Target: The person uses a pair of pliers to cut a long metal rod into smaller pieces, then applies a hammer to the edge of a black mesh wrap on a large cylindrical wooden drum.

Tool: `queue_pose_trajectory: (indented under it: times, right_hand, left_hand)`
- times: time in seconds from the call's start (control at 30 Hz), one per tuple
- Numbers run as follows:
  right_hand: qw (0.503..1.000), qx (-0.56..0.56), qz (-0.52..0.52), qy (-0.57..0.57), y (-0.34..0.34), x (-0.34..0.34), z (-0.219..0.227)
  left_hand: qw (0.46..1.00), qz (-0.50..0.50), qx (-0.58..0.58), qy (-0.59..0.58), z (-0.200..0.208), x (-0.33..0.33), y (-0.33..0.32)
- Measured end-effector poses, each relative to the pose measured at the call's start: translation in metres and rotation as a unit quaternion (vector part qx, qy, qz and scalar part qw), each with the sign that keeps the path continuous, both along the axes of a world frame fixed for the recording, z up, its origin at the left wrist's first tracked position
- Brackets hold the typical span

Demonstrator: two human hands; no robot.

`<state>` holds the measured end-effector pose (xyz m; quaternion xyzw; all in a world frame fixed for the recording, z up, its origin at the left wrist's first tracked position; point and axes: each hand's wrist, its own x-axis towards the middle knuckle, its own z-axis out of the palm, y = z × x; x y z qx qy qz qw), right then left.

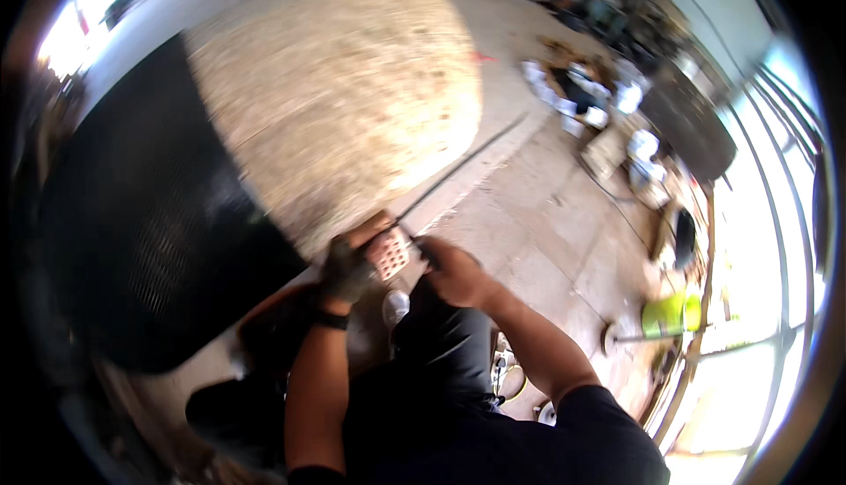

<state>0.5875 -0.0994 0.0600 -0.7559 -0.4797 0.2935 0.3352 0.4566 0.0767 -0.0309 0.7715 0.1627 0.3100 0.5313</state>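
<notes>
My left hand (350, 265), in a dark worn glove, holds a small pale block with a red dotted pattern (389, 253) at the near edge of a broad tan slab (344, 88). My right hand (454, 272), bare, grips the near end of a long thin dark rod (458, 168). The rod runs up and to the right over the slab's corner and the concrete floor. Both hands meet at the block, and the rod's end sits right beside it. The picture is blurred.
A black perforated mesh sheet (132, 221) lies left of the slab. Concrete floor (546, 229) stretches right, with white and dark clutter (582, 93), a bright green container (667, 313) and metal window bars (775, 177) at the far right.
</notes>
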Motion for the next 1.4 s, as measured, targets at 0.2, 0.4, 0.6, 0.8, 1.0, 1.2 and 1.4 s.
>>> queue_pose_trajectory:
  times: [0.2, 0.4, 0.6, 0.8, 1.0, 1.2, 1.4]
  right_hand:
    - [0.99, 0.07, 0.021, 0.121, -0.003, -0.011, -0.015]
    - [0.838, 0.073, 0.036, 0.54, -0.018, -0.027, -0.051]
    - [0.641, 0.099, 0.003, 0.761, -0.015, -0.038, -0.079]
    - [0.981, 0.071, -0.166, -0.067, 0.004, -0.035, -0.035]
    - [0.975, 0.084, -0.159, -0.131, 0.005, -0.038, -0.033]
    - [0.834, 0.06, 0.022, 0.548, -0.003, -0.021, -0.038]
    - [0.646, 0.086, 0.01, 0.759, -0.012, -0.035, -0.055]
  left_hand:
    - [0.989, 0.02, -0.145, -0.031, 0.019, -0.017, -0.002]
    - [0.983, -0.043, -0.173, -0.03, 0.029, -0.019, -0.003]
    - [0.981, -0.048, -0.188, 0.017, 0.034, -0.017, -0.005]
    - [0.997, 0.047, 0.051, -0.031, 0.007, -0.006, -0.002]
    - [0.991, 0.06, -0.104, -0.063, -0.006, 0.002, -0.003]
    - [0.986, 0.013, -0.159, -0.057, 0.018, -0.016, -0.002]
    - [0.98, -0.026, -0.193, -0.037, 0.021, -0.016, -0.004]
